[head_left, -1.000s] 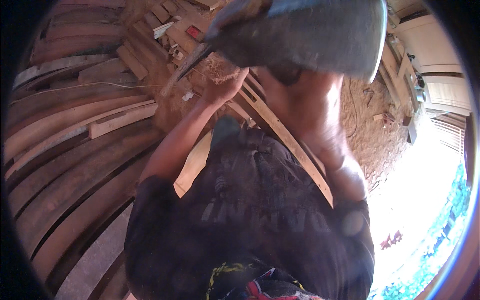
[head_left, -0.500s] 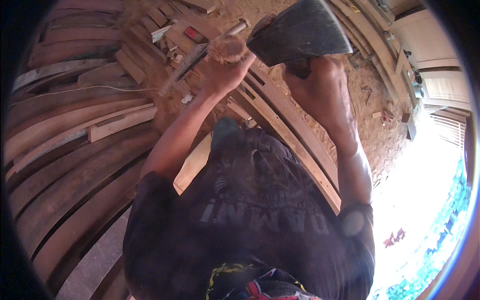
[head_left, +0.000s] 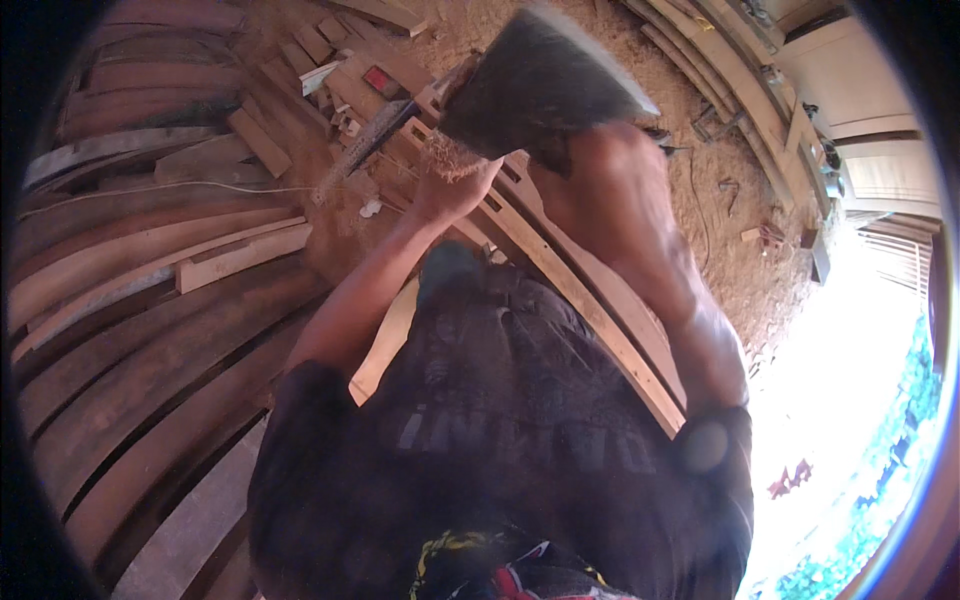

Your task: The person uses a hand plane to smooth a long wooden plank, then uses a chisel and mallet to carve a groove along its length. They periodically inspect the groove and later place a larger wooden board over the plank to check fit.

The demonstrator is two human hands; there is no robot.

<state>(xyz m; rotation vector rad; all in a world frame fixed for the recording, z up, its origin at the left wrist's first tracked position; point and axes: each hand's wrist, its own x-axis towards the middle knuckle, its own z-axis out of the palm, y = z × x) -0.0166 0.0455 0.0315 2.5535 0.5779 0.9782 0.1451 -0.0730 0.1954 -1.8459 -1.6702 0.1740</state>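
My right hand (head_left: pixel 615 175) is closed just below the broad dark blade of a hatchet (head_left: pixel 545 80); the blade is slightly blurred, and its handle is mostly hidden by the fist. My left hand (head_left: pixel 455 195) is wrapped around a brown fibrous piece (head_left: pixel 455 157) with a frayed, husk-like surface. In the picture, the blade's lower left corner overlaps the top of this piece; whether they touch I cannot tell. Below both hands lie long wooden beams (head_left: pixel 575 285) with cut slots.
Stacked planks (head_left: pixel 140 260) fill the left side. A long straight metal-looking bar (head_left: pixel 365 150) lies among wood offcuts (head_left: pixel 265 140) beyond my left hand. Wood dust covers the ground (head_left: pixel 740 215). More long timbers (head_left: pixel 715 75) run along the far right, near pale panels (head_left: pixel 850 85).
My right hand has swung the hatchet left and slightly down, toward the fibrous piece. My left hand has shifted slightly down and left, keeping its hold.
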